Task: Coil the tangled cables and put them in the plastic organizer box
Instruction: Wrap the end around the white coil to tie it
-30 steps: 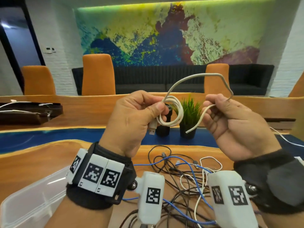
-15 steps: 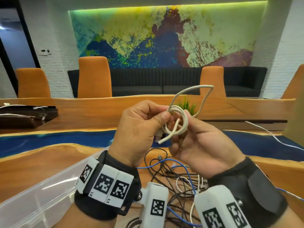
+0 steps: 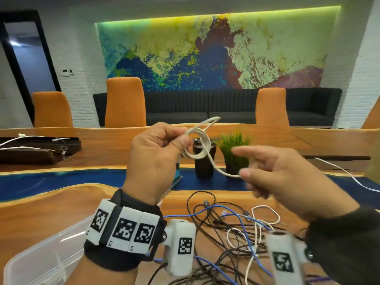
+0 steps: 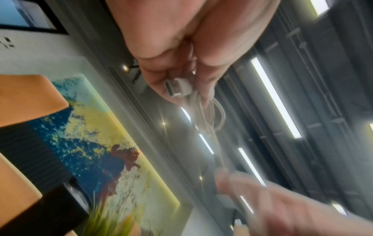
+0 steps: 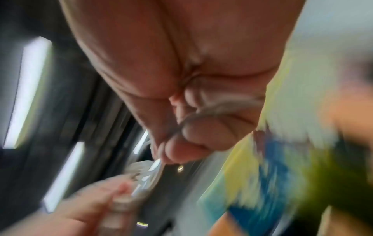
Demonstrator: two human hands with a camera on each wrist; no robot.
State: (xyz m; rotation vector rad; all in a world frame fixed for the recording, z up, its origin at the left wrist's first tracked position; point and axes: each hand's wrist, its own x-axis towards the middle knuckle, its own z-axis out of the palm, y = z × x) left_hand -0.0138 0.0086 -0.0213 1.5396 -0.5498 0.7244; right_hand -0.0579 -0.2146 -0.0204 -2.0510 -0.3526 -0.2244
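My left hand [image 3: 164,145] is raised above the table and pinches a small coil of white cable [image 3: 198,145] between thumb and fingers. In the left wrist view the cable's USB plug [image 4: 177,87] pokes out under those fingers. The cable's free end runs down and right to my right hand [image 3: 265,171], which pinches it [image 5: 201,111] in curled fingers, index finger stretched out. A tangle of black, blue and white cables [image 3: 232,229] lies on the wooden table below. The clear plastic organizer box [image 3: 41,258] sits at the lower left.
A dark cup [image 3: 203,159] and a small green plant [image 3: 234,153] stand on the blue strip behind the hands. A white cable [image 3: 349,175] trails at the right. A dark case [image 3: 37,149] with white cables lies at the far left. Orange chairs stand beyond the table.
My right hand has drawn away from the coil to the right, pulling the free end out through the loops. The tall loop above the coil has shrunk. My left hand keeps its hold.
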